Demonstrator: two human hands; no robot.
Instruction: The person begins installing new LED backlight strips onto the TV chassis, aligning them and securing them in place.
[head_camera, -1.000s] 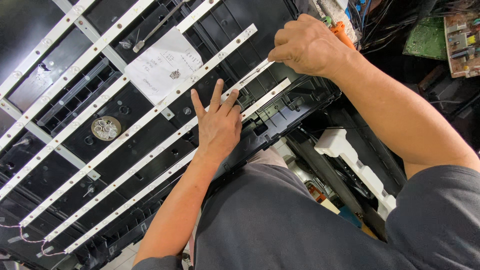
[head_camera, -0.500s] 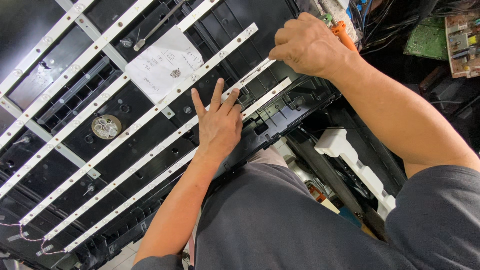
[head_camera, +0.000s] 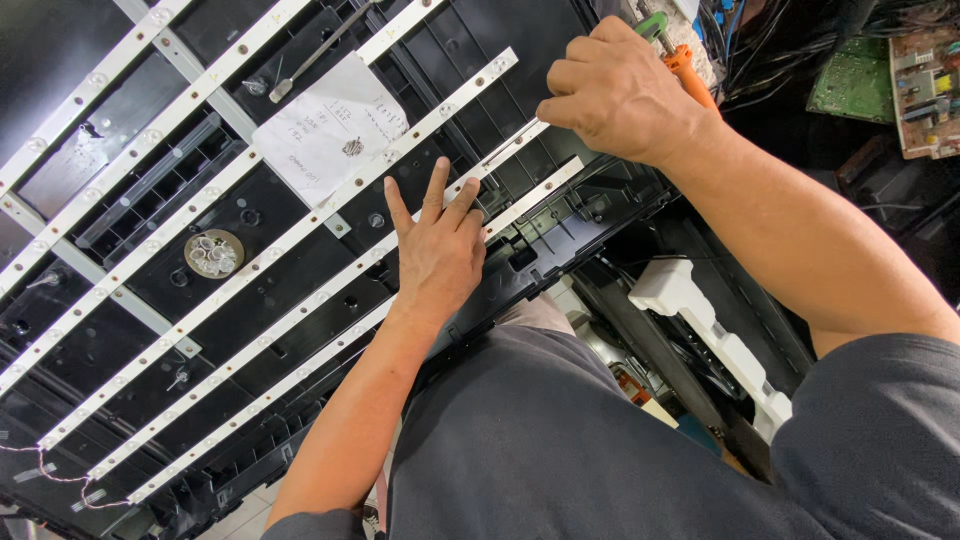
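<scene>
Left hand (head_camera: 437, 250) lies spread, pinning the white strip (head_camera: 300, 310) flat on the black panel (head_camera: 240, 215). Right hand (head_camera: 615, 90) fists an orange-handled tool (head_camera: 685, 68) at the strip's end; keep pressing beside the tip.

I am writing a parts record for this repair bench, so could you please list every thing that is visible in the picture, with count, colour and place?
black back panel: one, black, fills the left and centre
light strips: several, exact count unclear, white, lying diagonally across the panel
paper note: one, white, on the panel near the top centre
round dish of small clear parts: one, greyish, on the panel at left
metal rod tool: one, grey, above the paper note
circuit boards: two, one green and one brownish, top right
white plastic piece: one, white, lower right beside the panel
left hand: flat on the strips, fingers spread
right hand: closed around an orange-handled tool, upper centre
</scene>
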